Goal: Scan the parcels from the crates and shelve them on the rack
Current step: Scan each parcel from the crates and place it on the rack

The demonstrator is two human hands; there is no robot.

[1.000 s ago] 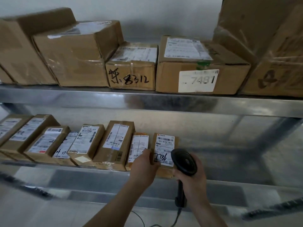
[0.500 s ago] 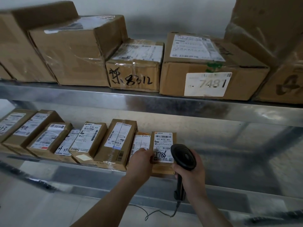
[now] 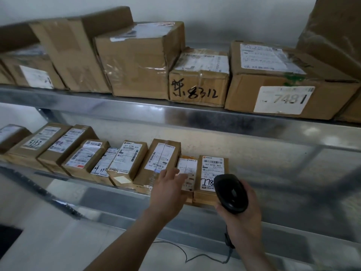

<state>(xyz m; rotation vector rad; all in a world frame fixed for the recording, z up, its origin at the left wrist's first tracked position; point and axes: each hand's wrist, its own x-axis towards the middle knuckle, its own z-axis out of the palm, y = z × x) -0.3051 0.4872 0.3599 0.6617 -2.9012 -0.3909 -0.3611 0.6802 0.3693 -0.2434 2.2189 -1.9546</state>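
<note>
Since the earlier frame, the left hand (image 3: 169,189) has let go of the end parcel (image 3: 212,173) and now hovers with fingers spread and relaxed, holding nothing, in front of the thin parcel (image 3: 186,174) beside it; whether the fingertips touch that label cannot be told. Right hand (image 3: 241,218) grips the black scanner (image 3: 230,194) by its handle, the head raised just before the lower part of the end parcel's label, its cord (image 3: 195,255) trailing below. End parcel stands upright at the right end of the lower row, touching the thin parcel, on the lower shelf (image 3: 273,225) of the metal rack. Left of it a row of small labelled parcels (image 3: 125,163) leans together along the same shelf. Upper shelf (image 3: 175,114) carries larger boxes, among them one marked 8312 (image 3: 198,90) and one labelled 7481 (image 3: 283,98). Judged from this layout, the current parcel is already shelved, and much of the lower shelf to its right stays free. No crates are in view, so how many parcels remain cannot be told.
</note>
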